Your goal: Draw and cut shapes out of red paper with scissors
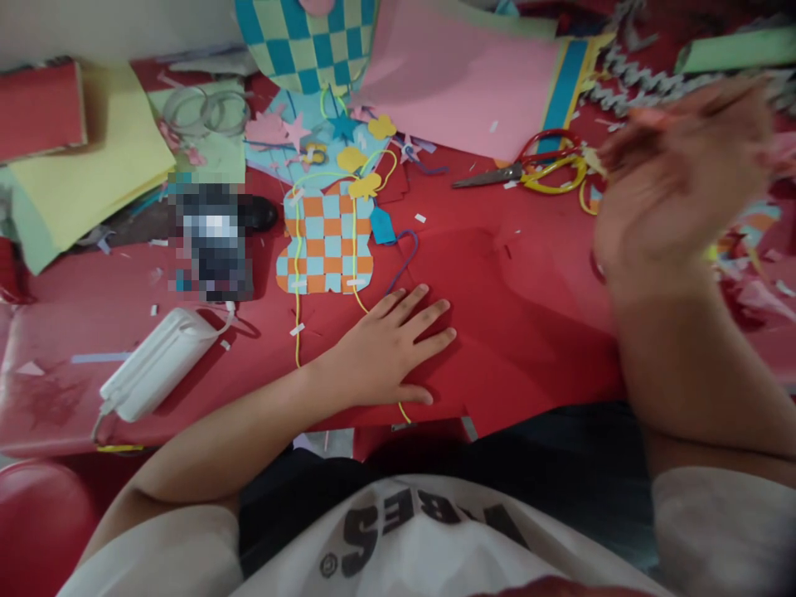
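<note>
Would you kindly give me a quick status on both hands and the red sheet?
Left hand flat, open on red paper sheet. Right hand raised, blurred; grip unclear. Woven orange-blue piece beyond left fingers; scissors far side.

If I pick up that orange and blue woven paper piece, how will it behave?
The woven paper piece looks thin and flat, so probably light and floppy. Its strips seem only interlaced, so edges may slip loose. The yellow cord running across it might drag along.

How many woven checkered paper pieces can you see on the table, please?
2: an orange-and-blue woven piece just beyond the left hand, and a blue-and-green woven piece at the far edge. Others may lie hidden under loose paper.
</note>
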The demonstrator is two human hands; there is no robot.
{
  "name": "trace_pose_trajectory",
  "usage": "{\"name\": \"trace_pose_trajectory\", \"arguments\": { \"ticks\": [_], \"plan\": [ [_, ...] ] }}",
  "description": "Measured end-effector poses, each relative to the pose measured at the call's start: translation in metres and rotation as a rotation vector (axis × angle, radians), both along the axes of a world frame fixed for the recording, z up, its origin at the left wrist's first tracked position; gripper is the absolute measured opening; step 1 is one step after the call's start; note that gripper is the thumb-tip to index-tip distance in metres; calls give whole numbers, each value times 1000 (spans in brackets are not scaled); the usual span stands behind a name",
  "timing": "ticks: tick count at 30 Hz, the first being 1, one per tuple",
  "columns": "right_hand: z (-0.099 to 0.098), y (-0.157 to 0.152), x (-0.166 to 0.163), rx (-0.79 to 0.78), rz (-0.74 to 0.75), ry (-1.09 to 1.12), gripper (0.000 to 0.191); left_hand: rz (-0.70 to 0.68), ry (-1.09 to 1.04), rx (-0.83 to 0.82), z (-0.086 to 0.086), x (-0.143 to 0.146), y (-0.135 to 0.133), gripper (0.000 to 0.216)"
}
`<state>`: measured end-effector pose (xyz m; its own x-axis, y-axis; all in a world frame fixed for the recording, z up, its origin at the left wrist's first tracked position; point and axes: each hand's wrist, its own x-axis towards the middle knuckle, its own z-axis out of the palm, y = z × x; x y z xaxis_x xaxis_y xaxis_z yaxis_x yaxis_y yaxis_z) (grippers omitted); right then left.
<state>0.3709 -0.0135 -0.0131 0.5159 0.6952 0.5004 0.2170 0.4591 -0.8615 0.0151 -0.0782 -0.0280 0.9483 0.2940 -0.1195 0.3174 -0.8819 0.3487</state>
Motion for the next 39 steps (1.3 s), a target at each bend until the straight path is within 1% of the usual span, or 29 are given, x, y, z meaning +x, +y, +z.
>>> {"name": "trace_pose_trajectory", "arguments": {
  "ticks": [1, 2, 3, 4, 6, 9, 11, 15, 19, 22, 25, 33, 39],
  "plan": [
    [-4, -5, -17, -43, 104, 30, 44, 5, 3, 2, 0, 0, 0, 98],
    [-9, -11, -35, -46, 134, 58, 42, 8, 1, 4, 1, 0, 0, 97],
    [-14, -17, -51, -200, 269, 46, 33, 8, -2, 6, 1, 0, 0, 97],
    [-19, -24, -65, -280, 342, 51, 29, 7, -6, 7, 1, 0, -1, 97],
    [-28, -36, -85, -396, 437, -64, 26, 2, -15, 10, 0, 0, -1, 96],
    [-38, -43, -98, -411, 503, -319, 20, 9, -16, 16, 0, -1, -1, 97],
    [-43, -41, -98, -409, 526, -397, 20, 21, -18, 21, 0, -1, -1, 98],
    [-52, -31, -92, -436, 524, -343, 33, 19, -7, 25, 0, 0, -1, 99],
    [-60, -24, -90, -451, 437, -314, 49, 17, -9, 21, 1, 0, 0, 98],
    [-65, -19, -90, -469, 397, -288, 55, 20, -19, 20, 0, 0, 0, 99],
    [-66, -17, -91, -466, 366, -288, 56, 25, -21, 12, 0, 0, 0, 98],
    [-59, -17, -97, -487, 336, -316, 58, 39, -22, 14, 0, 1, -1, 97],
    [-63, -18, -95, -508, 340, -326, 54, 42, -17, 29, 0, 2, -1, 99]
  ]
}}
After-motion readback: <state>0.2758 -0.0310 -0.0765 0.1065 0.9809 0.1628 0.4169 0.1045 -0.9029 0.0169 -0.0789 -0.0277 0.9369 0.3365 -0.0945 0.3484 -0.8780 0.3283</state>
